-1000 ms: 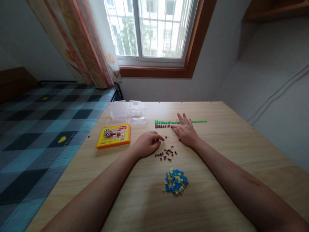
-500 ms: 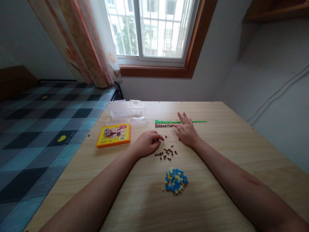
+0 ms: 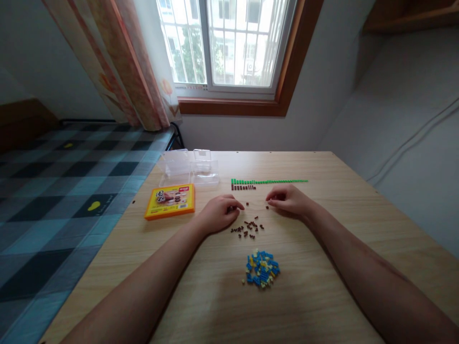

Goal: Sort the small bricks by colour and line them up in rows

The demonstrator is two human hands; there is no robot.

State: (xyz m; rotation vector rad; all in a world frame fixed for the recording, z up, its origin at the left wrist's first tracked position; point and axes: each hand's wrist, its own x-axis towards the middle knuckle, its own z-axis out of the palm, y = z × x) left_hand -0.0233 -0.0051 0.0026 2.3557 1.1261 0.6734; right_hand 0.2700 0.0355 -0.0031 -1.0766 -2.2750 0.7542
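Note:
My left hand (image 3: 223, 213) rests on the table with its fingers curled down; what lies beneath them, if anything, is hidden. To its right is a single small brown brick (image 3: 247, 204). My right hand (image 3: 289, 199) has its fingers drawn together, the tips just above another brown brick (image 3: 267, 207); I cannot make out anything between them. Beyond the hands runs a long row of green bricks (image 3: 247, 182), tallest at the left. In front of it lies a shorter row of brown bricks (image 3: 241, 188). Loose brown bricks (image 3: 251, 225) are scattered nearer to me.
A pile of blue and yellow bricks (image 3: 263, 269) lies near the front of the wooden table (image 3: 322, 296). At the left are a yellow-orange box (image 3: 170, 201) and clear plastic cases (image 3: 190, 167) behind it. A checked bed (image 3: 82, 191) adjoins the table's left side.
My right hand has drawn back from the end of the brown row, and its spread fingers have come together. The right part of that row now shows. My left hand stays put.

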